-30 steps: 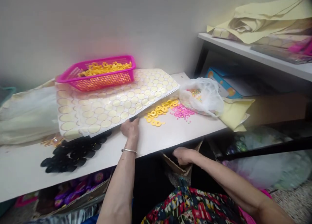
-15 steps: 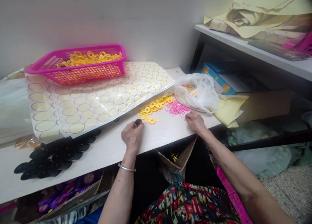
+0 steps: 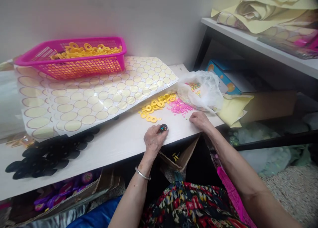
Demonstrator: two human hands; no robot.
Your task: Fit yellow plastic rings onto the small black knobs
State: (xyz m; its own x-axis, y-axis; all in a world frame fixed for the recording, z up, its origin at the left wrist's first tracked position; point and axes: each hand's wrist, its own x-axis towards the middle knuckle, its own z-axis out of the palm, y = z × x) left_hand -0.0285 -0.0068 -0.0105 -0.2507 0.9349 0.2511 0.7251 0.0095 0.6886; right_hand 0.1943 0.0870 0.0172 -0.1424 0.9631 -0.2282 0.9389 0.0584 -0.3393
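Note:
My left hand point(image 3: 154, 138) is closed round a small black round cup point(image 3: 163, 127), its mouth turned up with tiny coloured bits inside. To the right, my right hand point(image 3: 200, 120) rests at the table's front part, fingers curled together; whatever they pinch, if anything, is hidden. Just beyond its fingertips lies a scatter of tiny pink beads point(image 3: 180, 107). Left of the beads is a loose heap of yellow plastic rings with short stems point(image 3: 155, 105). A white plastic bag point(image 3: 211, 92) with multicoloured beads stands open behind my right hand.
A pink basket point(image 3: 86, 64) of yellow rings sits on sheets of round stickers point(image 3: 99, 99). Black flat pieces point(image 3: 49, 155) are piled at the left. A yellow packet point(image 3: 233, 110) and a blue box point(image 3: 221, 77) are at the right, below a shelf point(image 3: 248, 39). An open carton point(image 3: 180, 160) is under the table edge.
My left hand has moved right, toward my right hand, and the black cup's mouth now shows the coloured bits inside. My right hand stays near the pink beads. The camera view has shifted slightly.

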